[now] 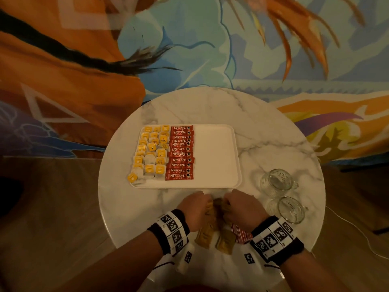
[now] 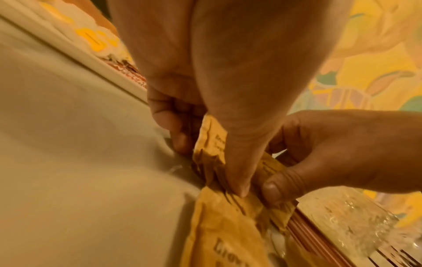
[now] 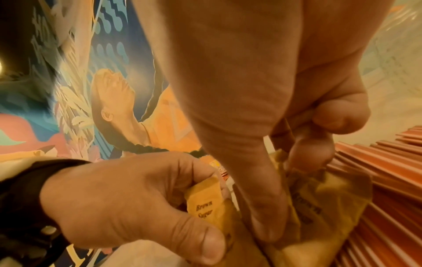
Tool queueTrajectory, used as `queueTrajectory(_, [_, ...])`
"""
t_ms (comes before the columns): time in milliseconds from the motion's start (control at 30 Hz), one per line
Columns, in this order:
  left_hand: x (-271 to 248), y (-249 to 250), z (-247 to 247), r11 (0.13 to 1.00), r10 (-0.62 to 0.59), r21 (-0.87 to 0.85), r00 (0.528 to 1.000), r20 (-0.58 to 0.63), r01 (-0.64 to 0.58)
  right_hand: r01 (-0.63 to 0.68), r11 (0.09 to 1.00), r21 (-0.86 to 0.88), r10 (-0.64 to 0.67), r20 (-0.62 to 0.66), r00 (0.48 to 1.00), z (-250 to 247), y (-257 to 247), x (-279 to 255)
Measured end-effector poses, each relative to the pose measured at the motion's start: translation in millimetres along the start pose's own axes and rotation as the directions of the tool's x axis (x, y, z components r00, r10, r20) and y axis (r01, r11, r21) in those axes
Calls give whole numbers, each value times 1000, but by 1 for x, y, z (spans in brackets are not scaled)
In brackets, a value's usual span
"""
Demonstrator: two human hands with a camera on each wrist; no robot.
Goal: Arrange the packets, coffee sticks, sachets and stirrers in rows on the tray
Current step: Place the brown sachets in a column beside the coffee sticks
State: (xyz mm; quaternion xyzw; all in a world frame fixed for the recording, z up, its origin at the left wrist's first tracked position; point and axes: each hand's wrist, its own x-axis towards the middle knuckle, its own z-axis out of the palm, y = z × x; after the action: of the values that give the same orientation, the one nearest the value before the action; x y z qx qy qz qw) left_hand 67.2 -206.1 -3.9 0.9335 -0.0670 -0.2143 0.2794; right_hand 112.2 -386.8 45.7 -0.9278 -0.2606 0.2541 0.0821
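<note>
Near the table's front edge, both hands work one heap of brown sugar sachets (image 1: 212,209); the left hand (image 1: 193,209) curls its fingers round a crinkled paper sachet, the right hand (image 1: 240,207) pinches another between thumb and fingers; loose sachets lie flat under the wrists; ridged red-striped sticks (image 1: 241,233), perhaps stirrers, lie beside them; the smooth white tray (image 1: 216,148) holds yellow tea packets (image 1: 150,152) and red coffee sticks (image 1: 181,153) in rows.
</note>
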Motion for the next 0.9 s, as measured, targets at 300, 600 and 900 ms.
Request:
queueTrajectory(300, [-7,2,1,983,-121,-147,992,-41,114,26,980,196,-14,-61,998,-1,18,-6])
queueTrajectory(600, [-9,0,-2,945,-157,-303,984,-80,126,122,889,441,-46,-180,983,-3,31,-9])
queueTrajectory(900, [-19,-7,-18,741,-216,-661,974,-75,113,245,688,683,-163,-184,969,-13,15,-5])
